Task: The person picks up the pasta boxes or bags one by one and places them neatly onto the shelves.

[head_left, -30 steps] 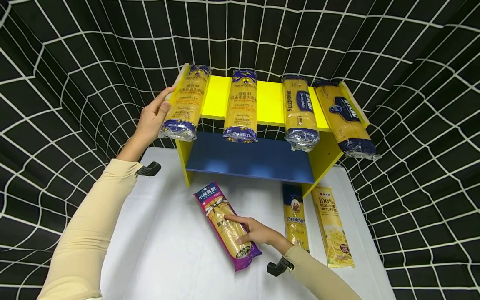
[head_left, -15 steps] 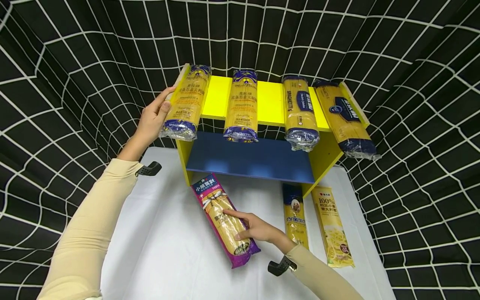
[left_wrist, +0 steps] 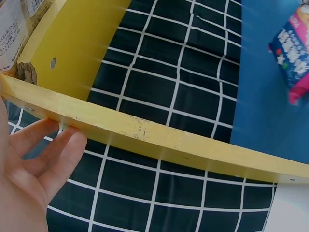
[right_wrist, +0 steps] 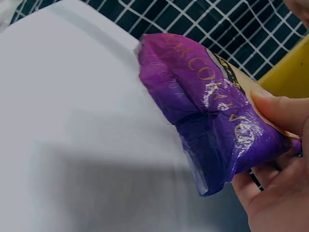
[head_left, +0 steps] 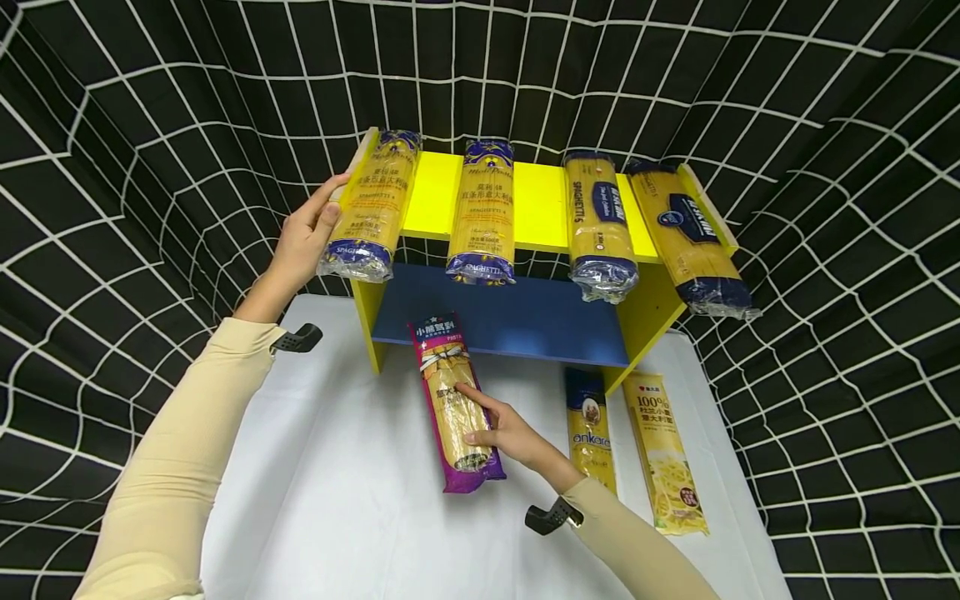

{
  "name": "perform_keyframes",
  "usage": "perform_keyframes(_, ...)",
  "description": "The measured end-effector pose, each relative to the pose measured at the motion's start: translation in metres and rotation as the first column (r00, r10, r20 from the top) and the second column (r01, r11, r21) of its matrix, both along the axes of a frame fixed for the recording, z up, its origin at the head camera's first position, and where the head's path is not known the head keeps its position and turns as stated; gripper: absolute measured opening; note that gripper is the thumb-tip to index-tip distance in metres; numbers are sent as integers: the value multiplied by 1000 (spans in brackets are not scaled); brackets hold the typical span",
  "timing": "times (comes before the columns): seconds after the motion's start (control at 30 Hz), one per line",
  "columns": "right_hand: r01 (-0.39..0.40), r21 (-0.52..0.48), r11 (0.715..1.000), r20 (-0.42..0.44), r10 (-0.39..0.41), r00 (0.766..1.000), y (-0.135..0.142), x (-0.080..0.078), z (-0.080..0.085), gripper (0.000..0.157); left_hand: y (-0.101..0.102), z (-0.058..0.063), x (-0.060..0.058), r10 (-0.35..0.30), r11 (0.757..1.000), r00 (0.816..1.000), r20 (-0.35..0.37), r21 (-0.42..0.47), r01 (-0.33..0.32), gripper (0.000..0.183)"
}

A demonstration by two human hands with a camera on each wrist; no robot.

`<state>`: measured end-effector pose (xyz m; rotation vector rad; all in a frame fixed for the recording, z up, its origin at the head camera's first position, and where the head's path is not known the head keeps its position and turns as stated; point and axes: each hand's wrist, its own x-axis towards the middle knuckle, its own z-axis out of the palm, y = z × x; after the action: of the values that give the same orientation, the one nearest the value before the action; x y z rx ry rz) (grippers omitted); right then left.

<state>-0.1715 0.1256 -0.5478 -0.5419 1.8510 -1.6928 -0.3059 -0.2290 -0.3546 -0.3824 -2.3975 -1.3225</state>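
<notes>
A pink-and-purple pasta bag [head_left: 450, 408] is held by my right hand [head_left: 510, 433], thumb and fingers on either side of its lower half. Its top end overlaps the front edge of the blue lower shelf board [head_left: 495, 312]. Up close in the right wrist view, the purple crimped end [right_wrist: 207, 116] hangs over the white table, thumb on one side and fingers beneath. My left hand [head_left: 300, 237] grips the upper left side of the yellow-and-blue shelf unit [head_left: 540, 204]. In the left wrist view its fingertips bear on the yellow side panel [left_wrist: 145, 130].
Spaghetti packs [head_left: 483, 212] lie in a row on the yellow top board, their ends jutting past its front edge. An ankara pasta pack [head_left: 591, 437] and a yellow pasta pack [head_left: 663, 454] lie on the white table [head_left: 337, 500] at right. Black netted-pattern cloth [head_left: 525, 75] surrounds everything.
My right hand has lifted the pasta bag and carried it forward to the lower board's edge, turning it straighter toward the shelf. The left hand stays put.
</notes>
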Motion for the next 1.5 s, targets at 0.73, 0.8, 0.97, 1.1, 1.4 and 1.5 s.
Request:
perform_keyframes(0.73, 285, 22, 958, 58, -286, 956, -36, -53, -2, 66, 0, -2, -1, -18, 1000, 1000, -9, 19, 18, 43)
perform_keyframes(0.8, 291, 28, 956, 58, -292, 955, -40, -57, -2, 65, -1, -2, 0, -15, 1000, 1000, -11, 20, 16, 43)
perform_keyframes(0.97, 305, 49, 951, 46, -307, 951, -46, -68, -4, 65, 0, -2, 0, -20, 999, 1000, -19, 25, 21, 43)
perform_keyframes(1.1, 311, 46, 949, 34, -313, 949, -48, -71, -5, 63, 1, -2, 0, -36, 999, 999, -11, 39, 36, 43)
perform_keyframes(1.4, 287, 129, 949, -151, -267, 952, -37, -51, -2, 71, 0, -2, -1, -22, 999, 1000, -10, 30, 22, 43)
perform_keyframes(1.5, 284, 194, 939, -191, -248, 950, -32, -44, -8, 77, 0, -2, -1, -17, 999, 1000, -6, 29, 17, 43)
